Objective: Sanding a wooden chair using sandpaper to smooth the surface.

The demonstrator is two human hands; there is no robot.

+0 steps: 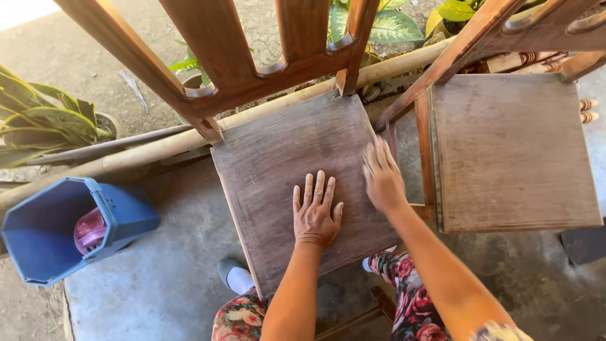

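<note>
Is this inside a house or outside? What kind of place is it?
Probably outside, a yard or open porch. Wooden chairs stand on a concrete floor, with bare dirt and leafy plants just beyond. Both hands, left and right, are on one seat.

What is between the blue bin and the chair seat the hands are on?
Only bare concrete floor lies between the blue bin and the wooden chair seat, seen in the head view.

Left hand (315,211) flat on wooden chair seat (278,164), right hand (382,177) blurred

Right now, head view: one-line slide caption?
Left hand flat on a wooden chair seat, right hand blurred beside it; blue bin nearby.
</note>
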